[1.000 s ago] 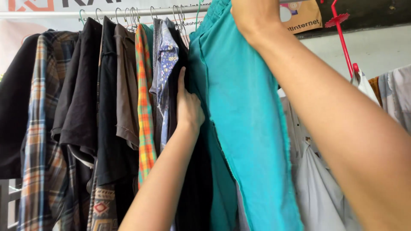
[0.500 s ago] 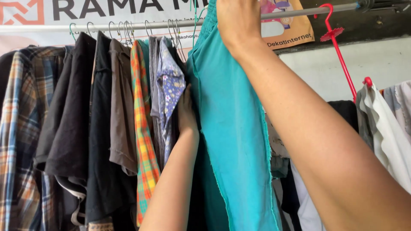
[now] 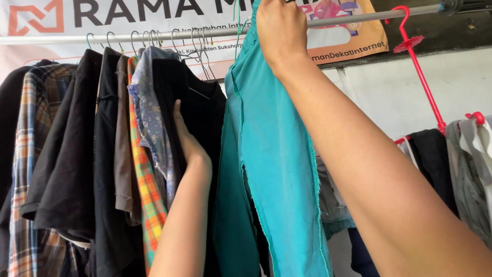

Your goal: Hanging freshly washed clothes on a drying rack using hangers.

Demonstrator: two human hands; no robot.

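Observation:
A teal garment (image 3: pixel 266 154) hangs from the metal clothes rail (image 3: pixel 154 36). My right hand (image 3: pixel 279 28) grips its top edge up at the rail, my forearm crossing the frame to the lower right. My left hand (image 3: pixel 187 141) is slid between a black garment (image 3: pixel 200 107) and a blue floral shirt (image 3: pixel 148 113), fingers flat against the black cloth and pushing the hanging clothes to the left. The fingertips are partly hidden in the fabric.
Several hung shirts fill the left: plaid (image 3: pixel 25 154), black (image 3: pixel 72 154), brown (image 3: pixel 122 143), orange checked (image 3: pixel 146 200). A red plastic hanger (image 3: pixel 420 66) hangs at right above dark and grey clothes (image 3: pixel 451 164). A printed banner (image 3: pixel 154 13) and a white wall (image 3: pixel 389 92) lie behind.
My left hand has moved left, pushing the floral shirt and neighbouring clothes along the rail and baring the black garment. My right hand stays at the top of the teal garment.

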